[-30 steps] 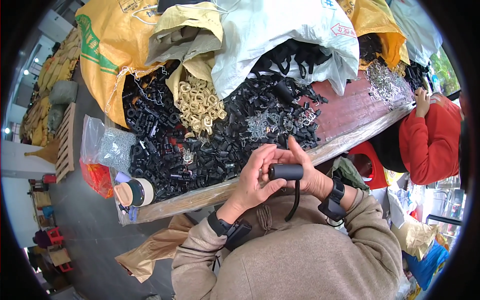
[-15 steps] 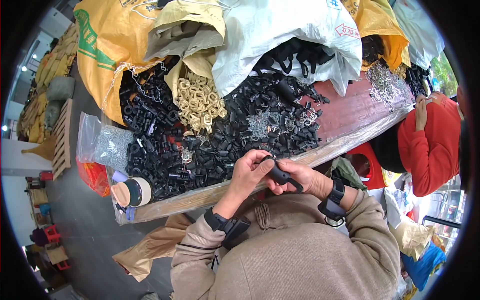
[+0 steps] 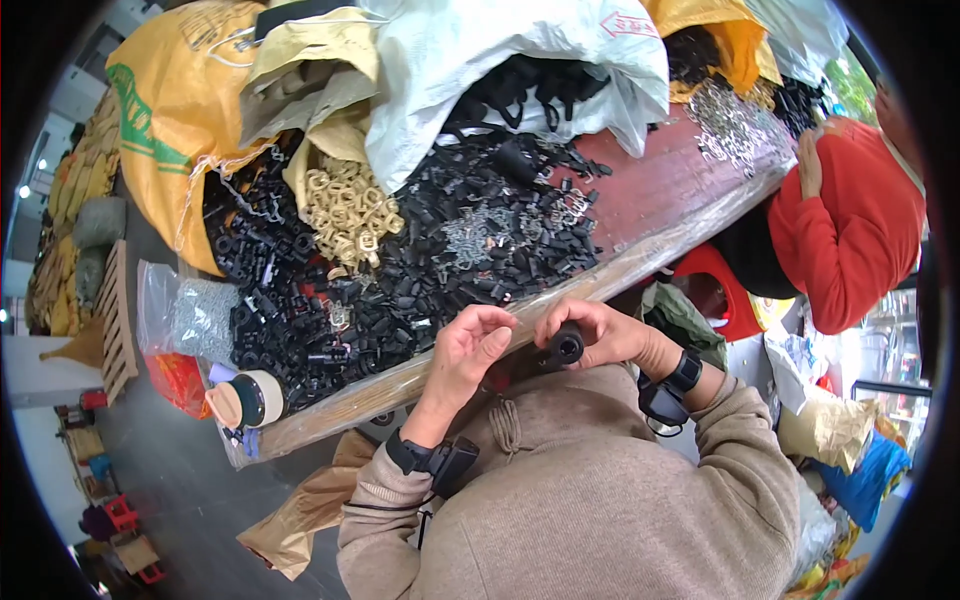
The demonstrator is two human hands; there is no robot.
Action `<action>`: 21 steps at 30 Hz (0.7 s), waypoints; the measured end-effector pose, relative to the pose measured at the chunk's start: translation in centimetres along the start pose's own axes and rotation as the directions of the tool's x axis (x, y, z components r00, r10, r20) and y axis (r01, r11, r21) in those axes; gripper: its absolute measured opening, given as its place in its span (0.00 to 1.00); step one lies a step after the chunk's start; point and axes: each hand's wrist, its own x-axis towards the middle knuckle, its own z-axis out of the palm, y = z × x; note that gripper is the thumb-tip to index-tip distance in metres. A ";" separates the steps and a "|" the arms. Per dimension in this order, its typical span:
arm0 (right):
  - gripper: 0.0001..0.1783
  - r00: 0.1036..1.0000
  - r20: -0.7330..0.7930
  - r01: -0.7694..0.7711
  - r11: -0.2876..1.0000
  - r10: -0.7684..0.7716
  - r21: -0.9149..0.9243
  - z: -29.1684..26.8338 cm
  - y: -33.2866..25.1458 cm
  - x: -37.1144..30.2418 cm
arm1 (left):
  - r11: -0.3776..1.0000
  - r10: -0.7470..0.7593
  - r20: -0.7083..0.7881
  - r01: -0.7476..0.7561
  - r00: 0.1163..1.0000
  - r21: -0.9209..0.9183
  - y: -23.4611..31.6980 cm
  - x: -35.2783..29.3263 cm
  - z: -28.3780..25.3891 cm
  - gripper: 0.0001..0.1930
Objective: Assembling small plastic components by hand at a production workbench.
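Observation:
My right hand (image 3: 618, 338) is wrapped around a black plastic handle-like part (image 3: 567, 346), its round hollow end facing up in front of my belly. My left hand (image 3: 460, 365) is a little to the left of it, thumb and curved fingers apart, with nothing visible in it. Both hands are at the near wooden edge (image 3: 535, 312) of the table. Just beyond them spreads a heap of small black plastic parts (image 3: 420, 280). Silvery metal pieces (image 3: 478, 238) lie on that heap, and cream-coloured buckle-like rings (image 3: 345, 212) spill from a paper sack behind it.
Yellow (image 3: 165, 120) and white (image 3: 520, 45) woven sacks line the far side. A lidded jar (image 3: 255, 398) and a bag of small grey pieces (image 3: 203, 318) stand at the left end. A person in red (image 3: 850, 230) sits at the right, near a red stool (image 3: 715, 285).
My left hand has come off the black part and moved left. My right hand keeps hold of the part, now turned with its hollow end up. The view has shifted.

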 end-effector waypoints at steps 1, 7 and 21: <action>0.21 0.998 -0.032 0.045 0.997 -0.047 -0.058 -0.2 0.1 -0.5 | 1.000 -0.011 -0.011 0.011 1.000 0.002 -0.2 0.0 0.1 0.19; 0.20 0.980 -0.144 0.087 0.951 -0.134 -0.297 -0.9 0.6 -3.0 | 0.999 -0.042 -0.033 0.042 0.999 -0.019 -0.9 0.3 0.4 0.17; 0.20 0.844 -0.532 0.086 0.965 0.062 0.248 -3.9 2.7 -9.5 | 0.998 -0.053 -0.099 0.055 0.994 0.020 -1.4 1.2 0.2 0.11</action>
